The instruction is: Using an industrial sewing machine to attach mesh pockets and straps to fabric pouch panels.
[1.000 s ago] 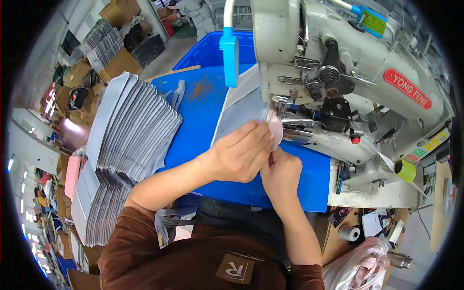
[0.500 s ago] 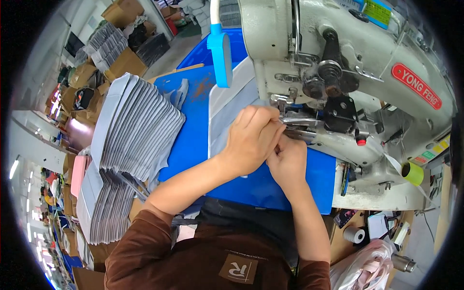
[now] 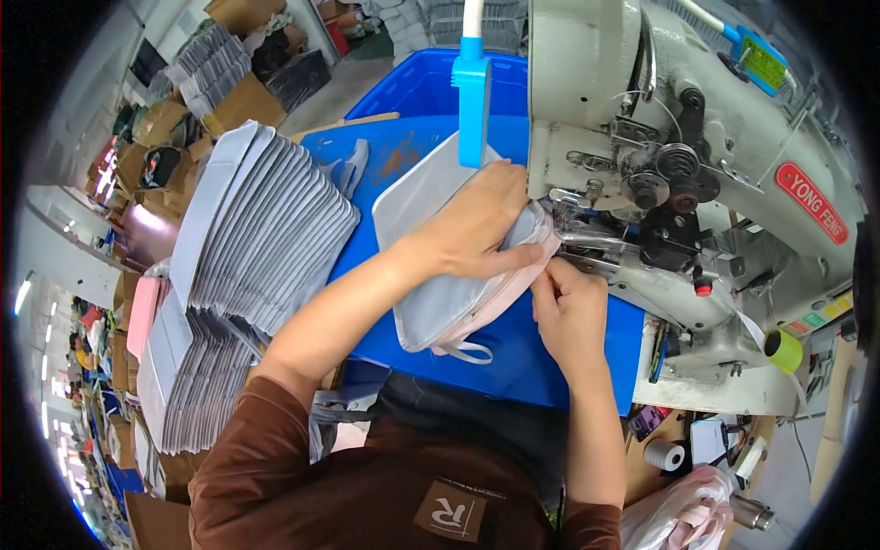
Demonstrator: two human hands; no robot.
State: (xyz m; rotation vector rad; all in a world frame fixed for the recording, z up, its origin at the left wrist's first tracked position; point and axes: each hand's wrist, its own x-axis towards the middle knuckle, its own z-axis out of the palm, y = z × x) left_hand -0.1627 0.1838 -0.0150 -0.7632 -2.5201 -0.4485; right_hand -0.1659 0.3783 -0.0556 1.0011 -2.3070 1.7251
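A grey fabric piece with a curved pink edge strip (image 3: 477,316) lies partly under the head of an industrial sewing machine (image 3: 587,119), its edge at the presser foot. Across this piece lies my left hand (image 3: 486,225), thumb stretched over the pink edge and fingers holding the cloth toward the needle area. Close to the foot, my right hand (image 3: 570,298) has its fingers curled and pinched at the pink edge; the fingertips are partly hidden. A flat grey panel (image 3: 417,188) extends beyond my left forearm. A narrow pale loop (image 3: 467,353) hangs from the strip's lower end.
Stacked grey fabric pieces (image 3: 266,220) stand left of the blue work surface (image 3: 513,371). A light-blue device (image 3: 472,105) hangs above it, with a blue bin (image 3: 394,87) behind. At right are a white thread spool (image 3: 664,455) and a plastic bag (image 3: 683,513).
My hands have moved apart, and my left hand now lies flatter on the fabric. The grey piece with its pink edge has come into view. The whole view has shifted slightly.
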